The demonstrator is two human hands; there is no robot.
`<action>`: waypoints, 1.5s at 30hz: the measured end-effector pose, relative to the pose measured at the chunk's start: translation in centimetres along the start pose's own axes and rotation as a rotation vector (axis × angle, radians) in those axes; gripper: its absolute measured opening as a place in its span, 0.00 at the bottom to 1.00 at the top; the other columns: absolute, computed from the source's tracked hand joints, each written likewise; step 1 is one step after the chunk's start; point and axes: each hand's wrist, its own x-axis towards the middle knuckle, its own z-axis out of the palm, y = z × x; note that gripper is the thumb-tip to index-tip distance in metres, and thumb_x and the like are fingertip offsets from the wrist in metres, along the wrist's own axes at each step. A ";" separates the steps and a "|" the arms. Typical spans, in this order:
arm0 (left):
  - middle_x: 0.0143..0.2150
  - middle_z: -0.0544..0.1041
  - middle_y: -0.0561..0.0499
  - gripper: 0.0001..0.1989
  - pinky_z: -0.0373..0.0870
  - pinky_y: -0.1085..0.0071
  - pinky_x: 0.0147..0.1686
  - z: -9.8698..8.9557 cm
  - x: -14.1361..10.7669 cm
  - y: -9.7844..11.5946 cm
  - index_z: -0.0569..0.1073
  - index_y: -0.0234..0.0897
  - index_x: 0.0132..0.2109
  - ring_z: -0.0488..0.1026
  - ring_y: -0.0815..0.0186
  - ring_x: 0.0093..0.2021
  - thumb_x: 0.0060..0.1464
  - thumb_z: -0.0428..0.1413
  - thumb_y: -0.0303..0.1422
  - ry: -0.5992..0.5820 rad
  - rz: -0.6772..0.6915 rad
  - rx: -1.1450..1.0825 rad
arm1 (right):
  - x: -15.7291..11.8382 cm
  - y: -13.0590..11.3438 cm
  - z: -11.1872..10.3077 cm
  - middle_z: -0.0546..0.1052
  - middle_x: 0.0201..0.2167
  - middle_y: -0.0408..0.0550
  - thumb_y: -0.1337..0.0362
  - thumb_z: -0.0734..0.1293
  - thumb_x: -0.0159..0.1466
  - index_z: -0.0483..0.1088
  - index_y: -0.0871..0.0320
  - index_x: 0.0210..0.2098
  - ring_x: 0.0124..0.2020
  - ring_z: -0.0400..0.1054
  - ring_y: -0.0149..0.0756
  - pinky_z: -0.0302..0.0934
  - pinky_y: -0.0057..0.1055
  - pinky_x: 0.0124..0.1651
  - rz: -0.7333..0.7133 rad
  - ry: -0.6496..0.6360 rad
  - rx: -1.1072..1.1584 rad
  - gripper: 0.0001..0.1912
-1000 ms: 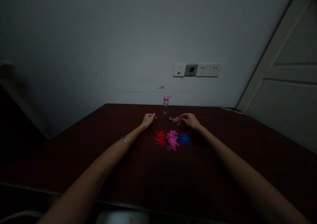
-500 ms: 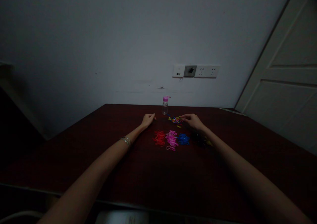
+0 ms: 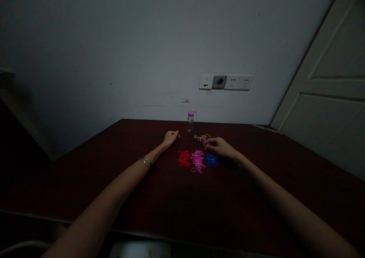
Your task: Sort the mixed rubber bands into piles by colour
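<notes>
My left hand (image 3: 170, 137) rests on the table with its fingers curled in, and nothing shows in it. Thumb and fingertips of my right hand (image 3: 220, 147) are pinched together on what looks like a small pink elastic band (image 3: 204, 148). That hand hovers between a mixed-colour pile of elastic bands (image 3: 200, 137) and the sorted piles nearer me. These are a red pile (image 3: 183, 158), a pink pile (image 3: 197, 160) and a blue pile (image 3: 211, 160), side by side. My right wrist and forearm hide whatever lies to the right of the blue pile.
A clear bottle with a pink lid (image 3: 190, 122) stands upright behind the mixed pile. The dark red table (image 3: 159, 204) meets a pale wall (image 3: 142, 52) with sockets (image 3: 238, 83). A white door (image 3: 330, 75) is at the right.
My right hand has moved from the right edge of the mixed pile toward me and slightly left, close to the pink and blue piles. My left hand has stayed put.
</notes>
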 end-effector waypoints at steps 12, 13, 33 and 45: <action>0.14 0.64 0.53 0.23 0.56 0.74 0.25 -0.3 -0.4 0.6 0.77 0.29 0.29 0.61 0.70 0.20 0.51 0.45 0.43 -0.001 -0.024 0.013 | -0.1 -2.0 0.1 0.77 0.30 0.47 0.65 0.63 0.54 0.73 0.60 0.37 0.32 0.70 0.34 0.63 0.30 0.37 -0.024 -0.136 -0.009 0.13; 0.14 0.65 0.53 0.23 0.57 0.74 0.25 -0.2 -0.4 0.6 0.77 0.29 0.29 0.61 0.70 0.20 0.51 0.45 0.43 0.002 -0.023 0.015 | -0.1 -1.4 -0.3 0.77 0.30 0.47 0.65 0.63 0.54 0.73 0.60 0.37 0.33 0.70 0.34 0.63 0.30 0.37 -0.016 -0.103 -0.013 0.12; 0.33 0.75 0.51 0.15 0.62 0.77 0.30 4.0 -1.1 6.0 0.76 0.36 0.40 0.69 0.69 0.30 0.48 0.52 0.38 -0.368 0.347 0.459 | -3.7 11.1 -6.9 0.77 0.30 0.52 0.62 0.64 0.52 0.72 0.63 0.38 0.22 0.64 0.28 0.54 0.21 0.18 0.371 0.402 0.167 0.15; 0.36 0.76 0.47 0.09 0.65 0.74 0.33 8.0 -1.6 9.2 0.76 0.39 0.35 0.71 0.63 0.36 0.49 0.52 0.34 -0.451 0.416 0.743 | -3.7 11.4 -5.7 0.77 0.26 0.49 0.62 0.62 0.51 0.74 0.63 0.33 0.26 0.67 0.32 0.59 0.26 0.28 0.306 0.477 0.013 0.15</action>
